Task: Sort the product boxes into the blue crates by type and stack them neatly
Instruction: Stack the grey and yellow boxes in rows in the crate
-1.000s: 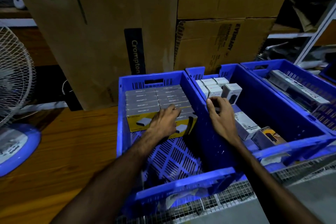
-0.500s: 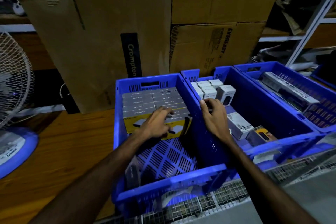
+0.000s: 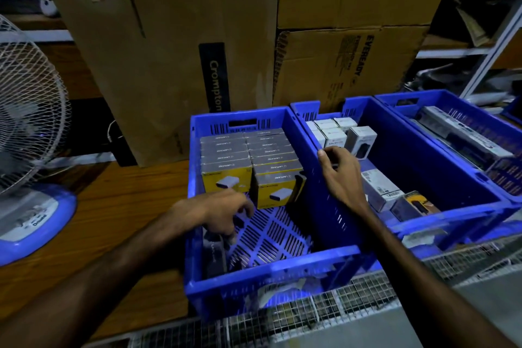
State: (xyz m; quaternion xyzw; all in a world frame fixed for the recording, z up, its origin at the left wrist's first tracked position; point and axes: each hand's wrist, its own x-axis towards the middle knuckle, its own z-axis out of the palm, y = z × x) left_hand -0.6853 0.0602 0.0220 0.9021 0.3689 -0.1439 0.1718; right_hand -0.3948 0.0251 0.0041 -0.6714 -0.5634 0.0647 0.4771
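The left blue crate holds two neat rows of grey-topped yellow boxes at its far end. A dark flat box leans on its near left wall. My left hand is down inside this crate, its fingers curled over the top of the dark box; whether it grips the box is unclear. My right hand hovers over the left wall of the middle blue crate, loosely curled with nothing seen in it. White boxes stand in that crate's far corner, and loose boxes lie on its floor.
A third blue crate at the right holds long boxes. Large cardboard cartons stand close behind the crates. A table fan sits on the wooden table at the left. A wire mesh shelf runs along the front.
My left hand has come off the stacked yellow boxes and dropped toward me to the dark box at the crate's near left. My right hand has barely moved.
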